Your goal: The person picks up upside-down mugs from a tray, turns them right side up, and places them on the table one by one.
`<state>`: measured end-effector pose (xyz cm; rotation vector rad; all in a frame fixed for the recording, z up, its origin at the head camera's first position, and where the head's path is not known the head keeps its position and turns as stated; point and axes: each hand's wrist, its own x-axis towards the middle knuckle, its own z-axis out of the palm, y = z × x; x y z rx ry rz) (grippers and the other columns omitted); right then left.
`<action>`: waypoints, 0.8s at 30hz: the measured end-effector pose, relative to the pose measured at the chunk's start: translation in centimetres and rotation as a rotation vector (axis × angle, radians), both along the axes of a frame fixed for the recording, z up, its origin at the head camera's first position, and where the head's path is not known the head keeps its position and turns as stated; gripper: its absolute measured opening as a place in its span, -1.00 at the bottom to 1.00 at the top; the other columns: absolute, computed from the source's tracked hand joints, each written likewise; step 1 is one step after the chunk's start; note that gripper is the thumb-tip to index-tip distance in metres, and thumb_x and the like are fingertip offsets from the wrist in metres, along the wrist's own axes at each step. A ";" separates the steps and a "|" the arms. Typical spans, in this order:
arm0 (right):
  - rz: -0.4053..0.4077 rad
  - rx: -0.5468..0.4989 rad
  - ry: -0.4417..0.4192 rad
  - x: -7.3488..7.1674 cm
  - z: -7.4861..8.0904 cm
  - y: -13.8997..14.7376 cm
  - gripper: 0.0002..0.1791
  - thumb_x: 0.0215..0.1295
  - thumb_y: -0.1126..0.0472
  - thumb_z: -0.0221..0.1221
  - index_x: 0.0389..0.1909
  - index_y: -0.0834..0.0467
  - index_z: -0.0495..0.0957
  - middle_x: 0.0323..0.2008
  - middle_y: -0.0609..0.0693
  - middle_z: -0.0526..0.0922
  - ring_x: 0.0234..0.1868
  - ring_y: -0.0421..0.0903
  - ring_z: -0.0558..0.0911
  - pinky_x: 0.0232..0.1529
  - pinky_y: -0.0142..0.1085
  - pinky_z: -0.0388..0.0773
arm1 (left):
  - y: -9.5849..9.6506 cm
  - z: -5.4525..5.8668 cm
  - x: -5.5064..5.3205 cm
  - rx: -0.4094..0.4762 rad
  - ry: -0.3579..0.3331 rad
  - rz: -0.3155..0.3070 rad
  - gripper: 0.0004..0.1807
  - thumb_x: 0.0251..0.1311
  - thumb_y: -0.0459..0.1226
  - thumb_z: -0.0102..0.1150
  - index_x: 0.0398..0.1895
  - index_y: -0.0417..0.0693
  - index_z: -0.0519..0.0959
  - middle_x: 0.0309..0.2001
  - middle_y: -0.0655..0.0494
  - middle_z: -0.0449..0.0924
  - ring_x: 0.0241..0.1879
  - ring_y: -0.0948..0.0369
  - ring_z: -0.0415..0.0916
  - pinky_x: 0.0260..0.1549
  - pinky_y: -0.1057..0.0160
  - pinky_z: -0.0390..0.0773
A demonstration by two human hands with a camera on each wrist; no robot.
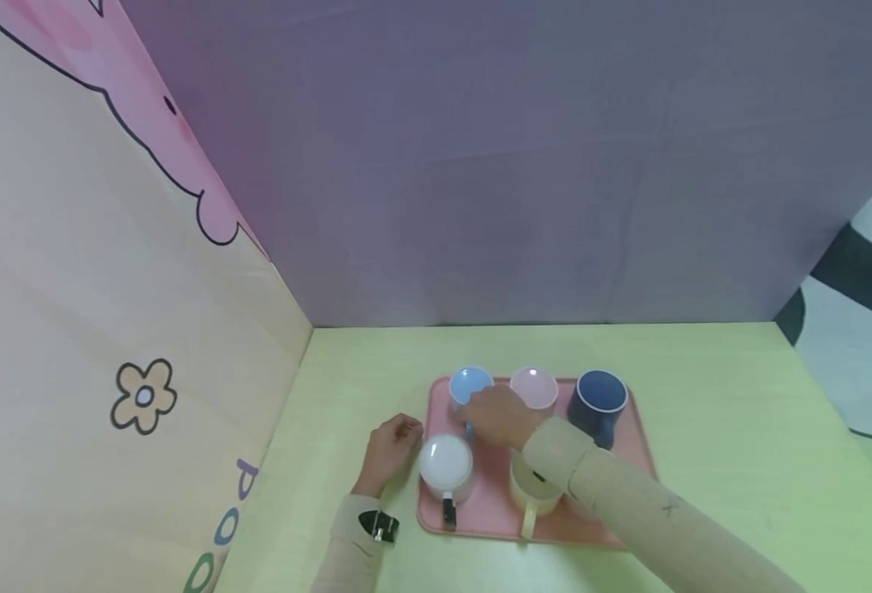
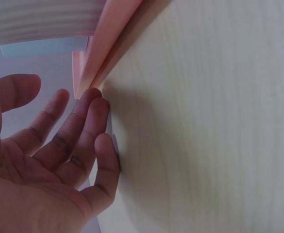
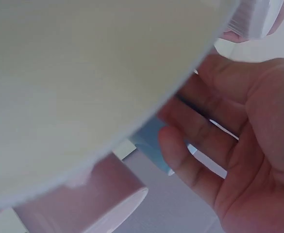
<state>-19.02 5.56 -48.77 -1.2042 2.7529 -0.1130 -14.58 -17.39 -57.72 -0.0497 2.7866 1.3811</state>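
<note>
My right hand (image 1: pixel 498 417) is at the near side of a light blue cup (image 1: pixel 469 382), at the back left of a pink tray (image 1: pixel 491 511). Its thumb and fingers bend in at the cup's handle; the yellow cup's rim hides the thumb tip in the right wrist view, where the blue cup (image 3: pixel 154 145) shows behind the fingers. My left hand (image 1: pixel 391 451) rests on the table beside the tray's left edge. In the left wrist view its loosely bent fingers (image 2: pixel 98 116) hold nothing, near the tray's corner (image 2: pixel 91 77).
A white cup (image 1: pixel 446 465) and a pale yellow cup (image 1: pixel 535 492) stand in the tray's front row. A pink cup (image 1: pixel 534 387) and a navy cup (image 1: pixel 600 395) stand at the back. My right sleeve (image 1: pixel 628 486) crosses the tray's front right.
</note>
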 end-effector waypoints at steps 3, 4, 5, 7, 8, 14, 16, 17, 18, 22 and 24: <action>-0.009 0.008 0.002 -0.1 -0.1 0.2 -0.90 0.39 0.16 0.25 -0.15 -0.06 0.71 -0.46 -0.15 0.63 -0.46 -0.16 0.46 -0.31 -0.29 0.52 | 0.0 -0.1 0.0 0.001 0.005 -0.006 -0.82 0.39 -0.21 0.21 -0.11 -0.10 0.68 -0.24 -0.01 0.76 -0.26 0.15 0.66 -0.18 0.11 0.68; -0.013 0.008 0.005 -0.2 -0.1 0.3 -0.88 0.37 0.17 0.27 -0.15 -0.07 0.72 -0.44 -0.14 0.66 -0.44 -0.15 0.50 -0.29 -0.26 0.56 | 0.0 -0.1 0.1 0.001 0.007 -0.008 -0.82 0.39 -0.21 0.21 -0.11 -0.11 0.68 -0.24 -0.02 0.76 -0.26 0.15 0.67 -0.18 0.11 0.68; -0.022 -0.002 0.001 -0.4 -0.1 0.4 -0.87 0.34 0.17 0.29 -0.16 -0.08 0.73 -0.41 -0.13 0.69 -0.41 -0.15 0.53 -0.26 -0.24 0.58 | 0.0 -0.1 0.1 0.004 0.006 -0.008 -0.82 0.39 -0.21 0.21 -0.11 -0.11 0.68 -0.24 -0.01 0.76 -0.25 0.15 0.67 -0.18 0.11 0.68; -0.040 -0.027 -0.009 -0.7 -0.1 0.6 -0.87 0.31 0.15 0.30 -0.17 -0.10 0.72 -0.37 -0.13 0.71 -0.37 -0.14 0.56 -0.22 -0.21 0.60 | 0.0 -0.1 0.1 0.010 0.007 -0.006 -0.82 0.39 -0.21 0.21 -0.11 -0.11 0.68 -0.24 -0.02 0.76 -0.25 0.15 0.67 -0.17 0.10 0.68; -0.051 -0.048 -0.015 -0.9 -0.1 0.8 -0.88 0.31 0.14 0.31 -0.18 -0.11 0.72 -0.36 -0.13 0.70 -0.36 -0.14 0.56 -0.21 -0.22 0.61 | 0.1 -0.1 0.1 0.011 0.009 -0.004 -0.82 0.39 -0.22 0.21 -0.11 -0.12 0.68 -0.24 -0.03 0.76 -0.25 0.14 0.67 -0.17 0.10 0.68; -0.158 -0.223 -0.082 -2.4 -0.4 1.7 -0.87 0.37 0.17 0.24 -0.39 -0.09 0.58 -0.46 -0.17 0.58 -0.40 -0.17 0.49 -0.25 -0.27 0.56 | 0.1 0.1 0.1 0.020 0.018 0.005 -0.83 0.39 -0.22 0.20 -0.12 -0.12 0.68 -0.25 -0.04 0.76 -0.26 0.13 0.67 -0.17 0.08 0.68; -0.201 -0.275 -0.110 -2.7 -0.7 2.0 -0.86 0.37 0.20 0.24 -0.40 -0.06 0.57 -0.48 -0.16 0.59 -0.43 -0.16 0.49 -0.30 -0.27 0.55 | 0.1 0.2 0.2 0.023 0.018 0.005 -0.83 0.39 -0.22 0.20 -0.13 -0.12 0.69 -0.25 -0.04 0.76 -0.26 0.13 0.67 -0.17 0.08 0.68; -0.221 -0.297 -0.124 -2.8 -0.8 2.1 -0.87 0.38 0.21 0.23 -0.38 -0.05 0.59 -0.47 -0.15 0.60 -0.43 -0.16 0.50 -0.31 -0.28 0.55 | 0.1 0.2 0.2 0.026 0.016 0.003 -0.82 0.39 -0.22 0.21 -0.13 -0.12 0.69 -0.25 -0.04 0.76 -0.25 0.12 0.67 -0.16 0.07 0.68; -0.243 -0.326 -0.150 -2.9 -0.8 2.3 -0.89 0.38 0.24 0.23 -0.34 -0.05 0.61 -0.45 -0.15 0.63 -0.42 -0.17 0.51 -0.32 -0.29 0.55 | 0.1 0.2 0.3 0.027 0.014 0.002 -0.82 0.39 -0.21 0.21 -0.13 -0.12 0.69 -0.24 -0.04 0.76 -0.25 0.12 0.67 -0.16 0.08 0.68; -0.296 -0.430 -0.170 -2.7 -0.6 2.9 -0.82 0.38 0.33 0.23 -0.16 -0.03 0.65 -0.37 -0.14 0.70 -0.37 -0.20 0.56 -0.28 -0.31 0.59 | 0.1 0.4 0.4 0.035 0.017 -0.001 -0.82 0.39 -0.22 0.20 -0.12 -0.13 0.69 -0.24 -0.04 0.76 -0.24 0.12 0.67 -0.14 0.07 0.68; -0.311 -0.476 -0.166 -2.4 -0.1 3.1 -0.85 0.41 0.30 0.22 -0.15 -0.02 0.64 -0.37 -0.10 0.71 -0.37 -0.20 0.57 -0.27 -0.30 0.60 | 0.1 0.7 0.5 0.038 0.024 -0.002 -0.82 0.40 -0.23 0.20 -0.11 -0.13 0.69 -0.24 -0.04 0.76 -0.23 0.13 0.67 -0.14 0.08 0.67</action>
